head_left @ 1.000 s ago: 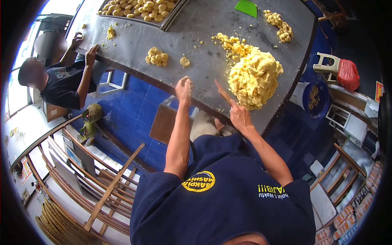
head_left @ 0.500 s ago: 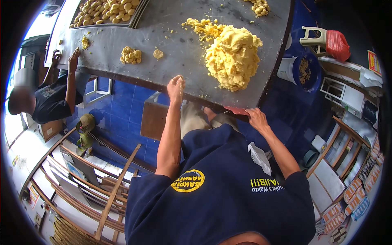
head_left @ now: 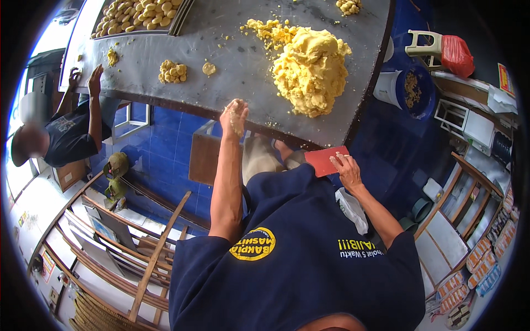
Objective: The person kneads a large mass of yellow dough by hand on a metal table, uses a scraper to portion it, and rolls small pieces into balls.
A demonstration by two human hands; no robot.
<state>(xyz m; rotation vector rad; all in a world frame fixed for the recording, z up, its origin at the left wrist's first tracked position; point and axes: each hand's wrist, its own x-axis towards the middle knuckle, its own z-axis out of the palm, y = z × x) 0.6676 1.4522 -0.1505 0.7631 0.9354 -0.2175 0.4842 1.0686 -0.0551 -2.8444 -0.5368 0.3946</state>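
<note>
My left hand [head_left: 234, 117], dusted with pale residue, has curled fingers at the table's near edge; whether it holds anything is unclear. My right hand [head_left: 348, 170] grips a flat red scraper [head_left: 320, 160] just below that edge, in front of my body. A large rough mound of yellow dough [head_left: 309, 69] sits on the metal table [head_left: 221, 83] beyond my hands, with loose crumbs at its back left. Left of it lie a cluster of small dough pieces [head_left: 173, 71] and a single small lump [head_left: 209, 68]. Another cluster [head_left: 348, 6] is at the back.
A tray of round pieces [head_left: 135, 16] is at the back left. A co-worker [head_left: 69, 135] stands at the table's left end. A stool with a red bag [head_left: 457, 55] and a bucket [head_left: 388, 87] stand right. Wooden racks [head_left: 163, 237] are behind me.
My right hand has drawn the scraper from beside the dough down off the table's edge, showing its red face. My left hand has shifted slightly left, and the table sits higher in view.
</note>
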